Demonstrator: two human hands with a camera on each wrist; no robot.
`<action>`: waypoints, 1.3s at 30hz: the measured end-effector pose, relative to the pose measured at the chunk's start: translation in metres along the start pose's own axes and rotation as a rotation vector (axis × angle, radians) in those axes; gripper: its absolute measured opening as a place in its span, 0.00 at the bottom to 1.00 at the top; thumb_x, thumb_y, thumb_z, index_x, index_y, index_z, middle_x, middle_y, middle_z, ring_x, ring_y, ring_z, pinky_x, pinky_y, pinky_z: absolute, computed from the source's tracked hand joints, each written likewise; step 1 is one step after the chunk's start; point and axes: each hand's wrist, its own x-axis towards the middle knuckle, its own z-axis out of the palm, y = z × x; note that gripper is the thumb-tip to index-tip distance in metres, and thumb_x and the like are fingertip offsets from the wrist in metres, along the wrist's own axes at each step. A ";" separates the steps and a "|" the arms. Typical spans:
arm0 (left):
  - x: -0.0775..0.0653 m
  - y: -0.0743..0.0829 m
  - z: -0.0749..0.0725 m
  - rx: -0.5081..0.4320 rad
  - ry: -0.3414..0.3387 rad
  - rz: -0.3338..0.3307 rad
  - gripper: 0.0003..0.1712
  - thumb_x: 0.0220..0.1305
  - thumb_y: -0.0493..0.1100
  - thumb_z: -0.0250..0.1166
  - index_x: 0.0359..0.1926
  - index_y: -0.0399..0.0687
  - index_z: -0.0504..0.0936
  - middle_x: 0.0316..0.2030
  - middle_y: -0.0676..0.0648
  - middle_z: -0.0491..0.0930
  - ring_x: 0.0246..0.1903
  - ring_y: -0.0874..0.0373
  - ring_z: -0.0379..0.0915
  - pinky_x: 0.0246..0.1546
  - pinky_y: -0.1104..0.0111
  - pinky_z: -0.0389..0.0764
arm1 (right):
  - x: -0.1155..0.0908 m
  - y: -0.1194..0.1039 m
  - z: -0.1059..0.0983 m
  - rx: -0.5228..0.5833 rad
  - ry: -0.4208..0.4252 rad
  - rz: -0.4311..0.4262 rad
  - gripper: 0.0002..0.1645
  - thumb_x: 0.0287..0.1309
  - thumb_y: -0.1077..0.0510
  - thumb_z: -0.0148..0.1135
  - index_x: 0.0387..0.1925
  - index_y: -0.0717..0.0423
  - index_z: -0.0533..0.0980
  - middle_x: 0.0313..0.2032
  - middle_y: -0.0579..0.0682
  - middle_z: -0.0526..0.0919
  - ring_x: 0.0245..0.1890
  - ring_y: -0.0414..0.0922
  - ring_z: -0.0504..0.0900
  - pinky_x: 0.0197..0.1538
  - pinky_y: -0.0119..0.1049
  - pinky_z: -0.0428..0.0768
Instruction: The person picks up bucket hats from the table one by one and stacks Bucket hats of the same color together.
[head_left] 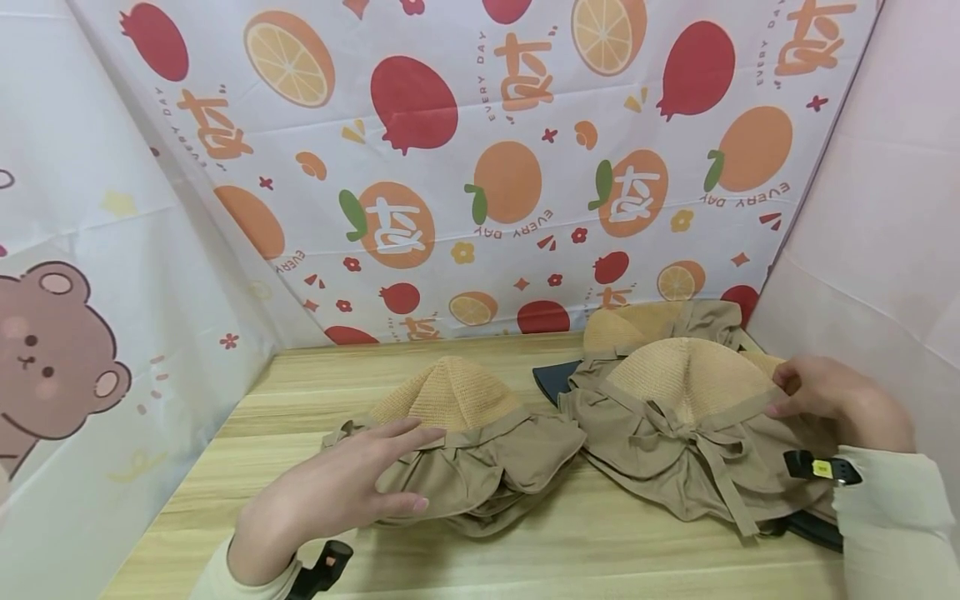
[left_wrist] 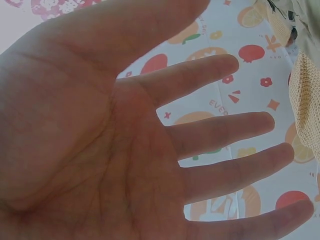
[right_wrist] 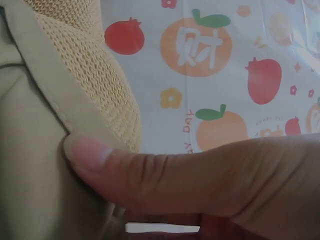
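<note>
One large fruit-printed curtain (head_left: 465, 92) closes off the far side, and in front of it we have a wood-grain table (head_left: 300, 383) bearing several sun hats with straw crowns and soft khaki brims. The bow-trimmed sun hat (head_left: 660, 387) sits at the right, overlapping the far sun hat (head_left: 645, 321) behind it; the left sun hat (head_left: 472, 417) rests crown up near the middle of the table, its brim just beside the other's. Between these crowns, a dark navy edge (head_left: 555, 379) shows from under the right group.

We judge the step in hand to be the handling of the bow-trimmed hat by its right side, with the left hat on hand nearby. As we see it, the next move calls for a sure grip on the soft brim, so that it does not fold or drag on the hat behind.

Our left hand (head_left: 337, 483) is spread wide, fingers long and apart, at the near left of the left hat; it has hold of nothing, and we cannot tell whether it brushes the brim. Our right hand (head_left: 836, 400) is nearly closed, its fingers bent, and seems to pinch the bow-trimmed hat. Smaller still, the ribbon bow (head_left: 686, 429) hangs toward us, and the right thumb presses the khaki band (right_wrist: 60, 87) below the crown; the fingers under it are mostly hidden.
</note>
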 end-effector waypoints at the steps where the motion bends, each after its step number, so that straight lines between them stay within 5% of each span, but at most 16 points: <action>1: 0.000 0.000 0.000 0.003 0.001 0.002 0.41 0.62 0.58 0.73 0.74 0.59 0.71 0.72 0.37 0.70 0.68 0.35 0.71 0.62 0.36 0.74 | 0.000 0.001 -0.001 -0.003 0.007 -0.007 0.20 0.52 0.54 0.78 0.36 0.65 0.79 0.30 0.53 0.81 0.33 0.49 0.76 0.38 0.42 0.75; 6: 0.000 -0.001 0.000 0.013 0.002 0.008 0.41 0.62 0.58 0.73 0.74 0.58 0.71 0.72 0.36 0.70 0.68 0.35 0.71 0.62 0.36 0.74 | 0.002 0.000 -0.002 0.009 0.046 -0.027 0.27 0.49 0.55 0.81 0.43 0.70 0.80 0.37 0.63 0.87 0.39 0.58 0.84 0.45 0.56 0.83; 11: 0.000 -0.001 0.000 0.012 -0.004 -0.005 0.41 0.62 0.59 0.73 0.74 0.59 0.71 0.73 0.36 0.69 0.68 0.34 0.70 0.62 0.35 0.74 | 0.000 -0.008 -0.003 -0.001 0.120 -0.098 0.23 0.48 0.57 0.81 0.42 0.67 0.83 0.36 0.58 0.89 0.39 0.54 0.86 0.42 0.44 0.83; 19: 0.000 -0.001 0.002 0.000 -0.018 -0.005 0.42 0.61 0.61 0.72 0.73 0.58 0.72 0.73 0.35 0.68 0.70 0.34 0.69 0.62 0.35 0.73 | -0.007 -0.020 -0.004 0.038 0.236 -0.197 0.15 0.49 0.60 0.80 0.40 0.60 0.88 0.35 0.50 0.91 0.32 0.25 0.76 0.36 0.26 0.78; 29: 0.001 -0.001 0.003 0.004 -0.021 -0.023 0.40 0.62 0.58 0.73 0.73 0.58 0.73 0.72 0.35 0.70 0.69 0.33 0.69 0.63 0.33 0.71 | -0.016 -0.029 -0.004 0.037 0.481 -0.311 0.12 0.45 0.66 0.81 0.36 0.59 0.90 0.32 0.52 0.92 0.28 0.21 0.74 0.28 0.22 0.74; 36: 0.001 -0.001 0.002 -0.004 -0.017 -0.034 0.40 0.62 0.58 0.73 0.72 0.59 0.73 0.72 0.35 0.69 0.70 0.33 0.69 0.63 0.34 0.71 | -0.026 -0.033 -0.008 0.074 0.576 -0.333 0.14 0.41 0.69 0.82 0.35 0.59 0.90 0.31 0.13 0.81 0.25 0.24 0.75 0.27 0.20 0.73; 39: 0.001 -0.001 0.002 -0.004 -0.016 -0.036 0.40 0.62 0.58 0.73 0.72 0.59 0.73 0.72 0.34 0.69 0.69 0.33 0.69 0.63 0.34 0.72 | -0.029 -0.034 -0.010 0.088 0.581 -0.314 0.15 0.42 0.68 0.82 0.36 0.59 0.90 0.30 0.14 0.82 0.25 0.24 0.75 0.26 0.21 0.73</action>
